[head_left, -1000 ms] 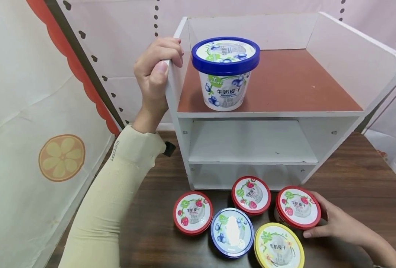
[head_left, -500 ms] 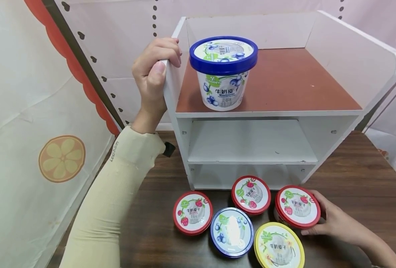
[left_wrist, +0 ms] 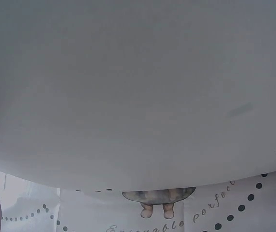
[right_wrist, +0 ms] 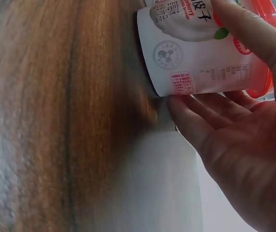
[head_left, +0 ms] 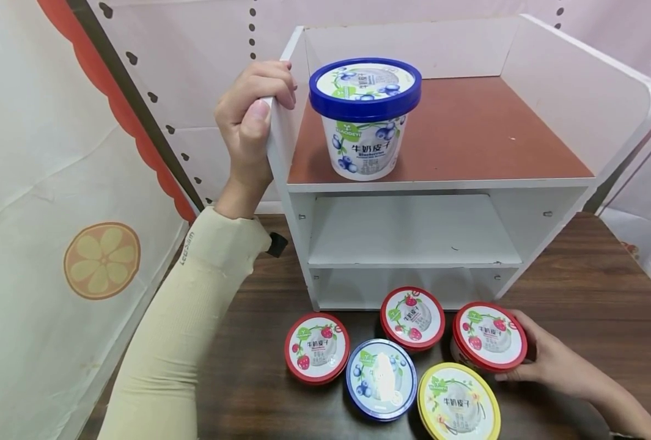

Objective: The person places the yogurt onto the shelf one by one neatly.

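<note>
Along the left wall of the shelf (head_left: 413, 231), my left hand (head_left: 253, 116) has its fingers curled over the upper edge, gripping it; I take this as steadying. In front of the shelf's left end, on the table (head_left: 567, 275), a red-lidded tub (head_left: 317, 349) stands with no hand on it. Farther right, up on the shelf's top board, close to its front edge and near its left wall, a blueberry tub (head_left: 364, 119) stands upright: that one I count as placed. Below it, out in front of the shelf, is a blue-lidded tub (head_left: 381, 380), and just right of that, nearer the shelf's base, a second red-lidded tub (head_left: 412, 319). Farthest out from the shelf is a yellow-lidded tub (head_left: 459, 401), just beside the strawberry tub (head_left: 490, 337). This last is in front of the shelf's right end, and my right hand (head_left: 545, 360) holds it round the side, thumb on one face, fingers on the other. I cannot tell whether its base quite touches the table. I judge the job early: one tub is up, one is in my grasp, and four in front of the shelf are left, if all are meant to go up.
</note>
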Available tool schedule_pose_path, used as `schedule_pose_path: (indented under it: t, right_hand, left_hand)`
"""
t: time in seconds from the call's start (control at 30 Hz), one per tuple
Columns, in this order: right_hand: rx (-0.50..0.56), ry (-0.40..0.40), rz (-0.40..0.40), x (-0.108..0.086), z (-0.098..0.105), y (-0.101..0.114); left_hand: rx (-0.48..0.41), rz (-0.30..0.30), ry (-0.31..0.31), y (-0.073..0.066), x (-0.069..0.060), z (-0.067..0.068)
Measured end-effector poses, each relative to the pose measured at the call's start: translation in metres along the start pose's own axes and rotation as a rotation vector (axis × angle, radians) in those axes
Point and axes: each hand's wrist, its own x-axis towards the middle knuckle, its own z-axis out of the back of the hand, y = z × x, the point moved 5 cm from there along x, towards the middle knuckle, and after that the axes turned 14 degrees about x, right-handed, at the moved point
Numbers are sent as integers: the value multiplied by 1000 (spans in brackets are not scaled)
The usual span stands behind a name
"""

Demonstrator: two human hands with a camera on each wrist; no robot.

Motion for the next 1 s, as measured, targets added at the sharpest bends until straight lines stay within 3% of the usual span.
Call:
schedule_pose_path:
  t: [0.4, 1.0]
  right_hand:
    - [88, 0, 54, -2, 2, 4]
    - [140, 23, 155, -4, 2, 8]
  left_hand:
    - [-6, -5, 0, -1, 0, 0]
    - [-7, 9, 0, 2, -1, -1]
